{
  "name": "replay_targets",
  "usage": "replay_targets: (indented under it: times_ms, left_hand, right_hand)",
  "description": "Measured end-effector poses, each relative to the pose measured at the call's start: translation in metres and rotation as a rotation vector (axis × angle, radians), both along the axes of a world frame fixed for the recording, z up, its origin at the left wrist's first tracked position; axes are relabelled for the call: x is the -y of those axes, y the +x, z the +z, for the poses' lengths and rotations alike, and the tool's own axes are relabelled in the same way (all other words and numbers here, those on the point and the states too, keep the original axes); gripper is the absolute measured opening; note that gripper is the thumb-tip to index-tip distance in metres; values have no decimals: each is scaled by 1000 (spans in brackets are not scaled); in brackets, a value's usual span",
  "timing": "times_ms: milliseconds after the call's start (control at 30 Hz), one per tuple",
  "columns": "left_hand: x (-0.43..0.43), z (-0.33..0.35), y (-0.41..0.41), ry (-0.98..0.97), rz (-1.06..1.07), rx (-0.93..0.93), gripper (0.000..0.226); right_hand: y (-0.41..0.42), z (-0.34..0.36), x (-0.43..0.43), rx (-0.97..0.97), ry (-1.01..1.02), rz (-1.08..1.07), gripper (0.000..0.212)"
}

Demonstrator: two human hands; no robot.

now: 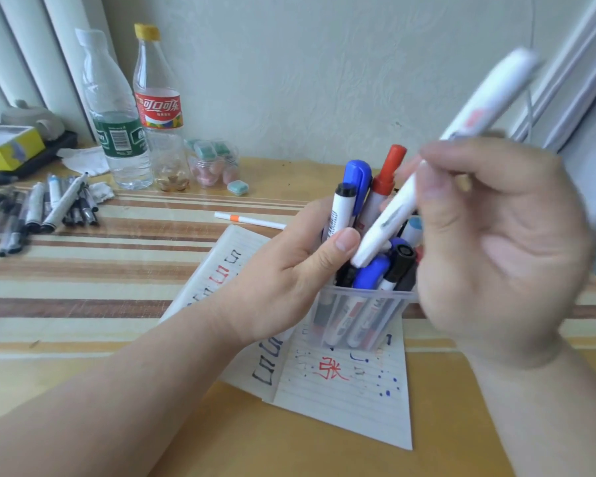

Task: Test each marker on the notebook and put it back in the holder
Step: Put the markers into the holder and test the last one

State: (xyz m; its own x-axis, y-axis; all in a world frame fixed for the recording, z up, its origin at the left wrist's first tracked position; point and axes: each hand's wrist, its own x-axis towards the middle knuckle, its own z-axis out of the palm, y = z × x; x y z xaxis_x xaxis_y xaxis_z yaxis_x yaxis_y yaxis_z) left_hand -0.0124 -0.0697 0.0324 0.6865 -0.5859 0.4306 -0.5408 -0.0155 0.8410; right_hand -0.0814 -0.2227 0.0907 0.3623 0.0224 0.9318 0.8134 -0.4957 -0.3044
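A clear plastic holder packed with several markers stands on the open lined notebook, which bears red, blue and black test marks. My left hand grips the holder's left side, thumb lying against the markers' tops. My right hand pinches a long white marker, held slanted with its lower end just above the markers in the holder and its upper end pointing up and right. The right hand is blurred. A blue cap and a red cap stick up from the holder.
A pile of black and grey pens lies at the left. Two plastic bottles and a small cup of erasers stand at the back. A white pen with an orange band lies behind the notebook. A yellow box sits far left.
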Motion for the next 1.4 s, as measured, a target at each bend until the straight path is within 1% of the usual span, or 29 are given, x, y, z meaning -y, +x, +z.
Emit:
replay_targets:
  times_ms: [67, 100, 133, 200, 233, 267, 300, 400, 467, 500, 600, 667, 733, 800, 867, 967, 1033, 1100, 1167, 1233, 1333, 1400]
  left_hand:
    - [-1, -1, -1, -2, 19, 2, 53]
    - [-1, -1, -1, -5, 22, -2, 53]
    - [0, -1, -1, -10, 20, -9, 53]
    - [1, -2, -1, -20, 15, -33, 55]
    - [2, -3, -1, -25, 15, -43, 55]
    - [3, -4, 0, -33, 15, -50, 55]
    - [4, -5, 0, -43, 16, -57, 54]
    - [4, -5, 3, -86, 16, -99, 60]
    - [4, -5, 6, -109, 21, -101, 63]
    - [4, -5, 7, -111, 31, -90, 64]
    - [5, -8, 8, -97, 64, -28, 68]
    - [7, -10, 8, -93, 61, -12, 70]
    - [8, -10, 7, -93, 53, -13, 71]
    - [9, -10, 7, -85, 49, -8, 71]
    - [9, -10, 7, -85, 43, -5, 69]
    - [10, -12, 8, -100, 28, -22, 68]
    - [10, -12, 8, -110, 21, -49, 69]
    - [11, -13, 9, -106, 22, -62, 68]
    - [12, -13, 10, -110, 11, -83, 67]
    - [12, -12, 11, -119, -1, -95, 67]
    - [12, -11, 10, -122, -5, -104, 63]
    - [11, -11, 11, -122, -2, -110, 61]
  right_hand:
    - [0, 10, 6, 58, 53, -50, 15]
    - [1, 14, 11, 32, 137, -43, 14]
    - [4, 15, 16, -32, 257, 13, 18]
    - [7, 18, 28, -208, 514, 231, 34]
    - [9, 19, 36, -280, 590, 313, 43]
    - [10, 20, 43, -338, 616, 357, 48]
    - [10, 22, 49, -374, 603, 366, 47]
    - [5, 29, 51, -414, 526, 355, 31]
    - [-2, 29, 45, -444, 465, 348, 28]
    - [-6, 27, 39, -462, 402, 326, 28]
    - [-14, 20, 25, -547, 167, 202, 28]
    - [-16, 17, 22, -580, 26, 96, 18]
    - [-17, 17, 20, -597, -53, 6, 11]
    - [-18, 18, 19, -634, -71, -25, 10]
    - [-17, 16, 15, -660, -62, -18, 18]
    - [-15, 16, 13, -594, -2, -21, 54]
    - [-14, 16, 14, -490, -61, -89, 71]
    - [-13, 16, 14, -407, -138, -160, 83]
    - [-12, 15, 11, -366, -169, -184, 93]
    - [-11, 14, 9, -342, -168, -168, 94]
    - [-8, 17, 7, -329, -109, -114, 83]
    - [-3, 20, 6, -323, -95, -115, 75]
